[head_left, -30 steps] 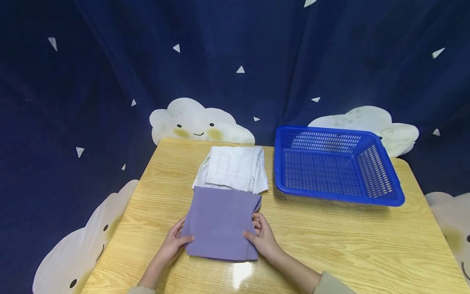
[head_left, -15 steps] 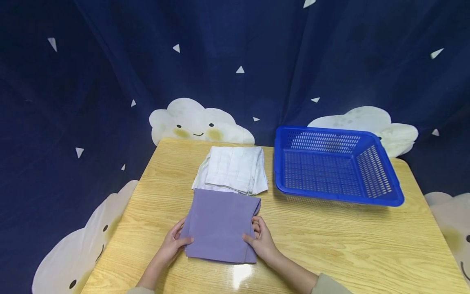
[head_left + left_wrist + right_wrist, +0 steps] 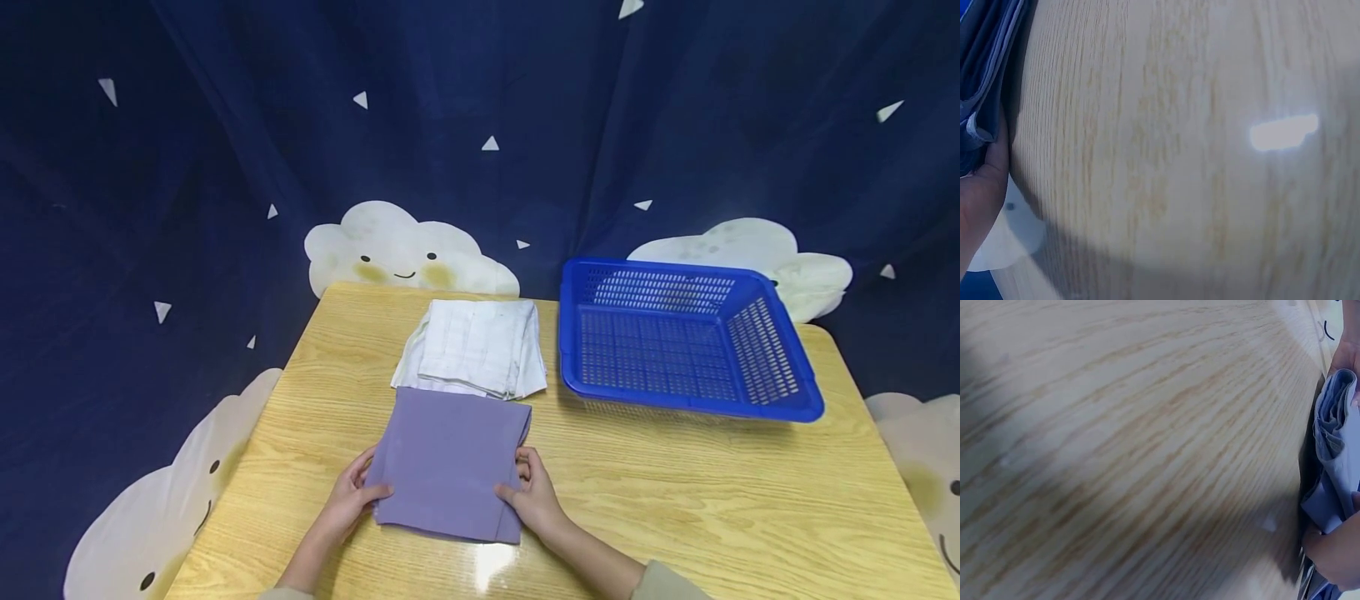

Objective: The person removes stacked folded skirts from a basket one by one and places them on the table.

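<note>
A folded purple cloth [image 3: 450, 462] lies near the front of the table, its layers showing along the edge in the right wrist view. My left hand [image 3: 348, 500] grips its left side, thumb on top and the other fingers at or under the edge. On the opposite side my right hand [image 3: 536, 496] pinches the cloth the same way, thumb over the upper face. Just behind it is a folded white cloth [image 3: 480, 346], whose front edge meets or lies under the purple one; I cannot tell which.
A blue plastic basket [image 3: 652, 350] with slotted walls stands at the back right of the wooden table [image 3: 712, 500]. Behind the table hangs a dark blue curtain [image 3: 420, 100] with clouds and white triangles.
Both hands have drawn the purple cloth slightly toward the front edge, showing a little more of the white cloth behind it. The grips look the same.
</note>
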`<state>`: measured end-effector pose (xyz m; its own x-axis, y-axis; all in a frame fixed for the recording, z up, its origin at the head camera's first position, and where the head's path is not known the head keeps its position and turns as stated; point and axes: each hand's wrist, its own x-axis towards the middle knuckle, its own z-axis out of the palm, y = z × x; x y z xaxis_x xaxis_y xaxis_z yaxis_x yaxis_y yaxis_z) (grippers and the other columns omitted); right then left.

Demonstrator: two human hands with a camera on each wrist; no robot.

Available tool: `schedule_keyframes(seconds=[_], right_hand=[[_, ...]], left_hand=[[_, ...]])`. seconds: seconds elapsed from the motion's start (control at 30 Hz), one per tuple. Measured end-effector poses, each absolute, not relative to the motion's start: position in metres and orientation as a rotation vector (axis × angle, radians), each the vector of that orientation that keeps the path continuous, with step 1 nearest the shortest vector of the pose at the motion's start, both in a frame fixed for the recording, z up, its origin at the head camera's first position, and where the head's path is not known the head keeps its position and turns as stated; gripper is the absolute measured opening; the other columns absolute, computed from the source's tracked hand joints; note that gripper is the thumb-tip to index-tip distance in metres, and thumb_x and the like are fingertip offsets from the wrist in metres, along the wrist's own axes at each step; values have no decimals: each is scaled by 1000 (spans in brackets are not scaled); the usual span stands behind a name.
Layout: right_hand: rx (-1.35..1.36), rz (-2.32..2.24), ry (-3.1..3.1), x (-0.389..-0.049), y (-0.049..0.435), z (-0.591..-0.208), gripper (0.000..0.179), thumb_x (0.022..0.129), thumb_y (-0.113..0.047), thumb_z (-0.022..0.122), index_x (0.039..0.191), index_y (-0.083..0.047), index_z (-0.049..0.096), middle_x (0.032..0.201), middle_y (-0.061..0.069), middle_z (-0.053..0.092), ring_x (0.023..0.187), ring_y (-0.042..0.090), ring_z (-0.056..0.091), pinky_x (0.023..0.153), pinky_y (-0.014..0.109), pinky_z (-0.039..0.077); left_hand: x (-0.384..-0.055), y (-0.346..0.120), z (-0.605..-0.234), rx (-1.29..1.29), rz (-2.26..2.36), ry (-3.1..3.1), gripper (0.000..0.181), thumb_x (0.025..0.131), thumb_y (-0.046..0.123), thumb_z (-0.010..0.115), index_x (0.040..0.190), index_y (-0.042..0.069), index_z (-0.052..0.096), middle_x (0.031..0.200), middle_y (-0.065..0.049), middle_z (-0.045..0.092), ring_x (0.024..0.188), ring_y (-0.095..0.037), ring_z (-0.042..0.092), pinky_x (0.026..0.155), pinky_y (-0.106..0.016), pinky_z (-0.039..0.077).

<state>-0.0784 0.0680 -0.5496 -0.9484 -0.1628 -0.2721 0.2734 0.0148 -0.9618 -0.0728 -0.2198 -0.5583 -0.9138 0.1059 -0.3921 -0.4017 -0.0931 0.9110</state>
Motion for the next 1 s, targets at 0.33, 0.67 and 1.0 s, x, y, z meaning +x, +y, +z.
schedule_keyframes(seconds=[0.33,0.67,1.0], right_hand=[[142,-1903,2113,-79,72,-554,48,71,5,68,109,3,39,78,8,57,60,17,59,54,29,52],[32,-1810,2295,-77,75,-554,47,68,-2,72,102,0,40,73,9,54,53,11,53,46,28,49],[-75,-1489,2554,-79,77,-552,48,67,-12,76,100,-4,43,72,5,54,56,12,49,46,25,41]], left_hand=[[-74,-219,-556,-414,2036,1940,74,72,-12,59,139,2,31,108,-11,59,81,-18,62,66,-37,55],[-72,-222,-560,-312,1992,2108,71,68,-4,66,133,-2,37,110,-20,59,84,-19,62,65,-35,54],[-74,-217,-556,-361,1733,2369,67,66,-4,69,128,-3,44,103,-21,61,89,-26,60,69,-28,50]])
